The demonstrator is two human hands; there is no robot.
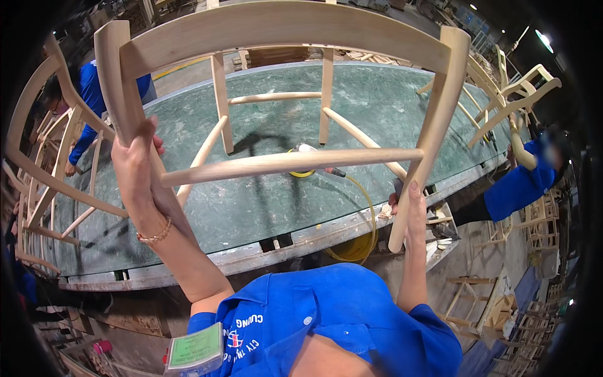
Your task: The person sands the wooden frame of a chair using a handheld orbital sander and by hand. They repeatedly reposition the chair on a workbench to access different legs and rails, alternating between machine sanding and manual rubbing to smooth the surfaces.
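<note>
A bare, pale wooden chair frame (295, 162) with a curved top rail is tilted up in front of me over the green table. My left hand (133, 164) is closed round its left post, below the top rail. Low on the right post, near the rounded end, my right hand (412, 210) grips with the thumb along the wood; its other fingers are partly hidden behind. Something small and dark shows beside those fingers, too unclear to name. Behind the near rung, a hand-held power tool (306, 148) with a yellow hose lies on the table.
The long green-topped table (264, 213) has a metal edge. More wooden chair frames stand at the left (63, 182) and right (502, 94). A person in blue (94, 94) bends at the far left; another person (518, 182) handles a chair at the right. A yellow bucket (355, 247) sits below the edge.
</note>
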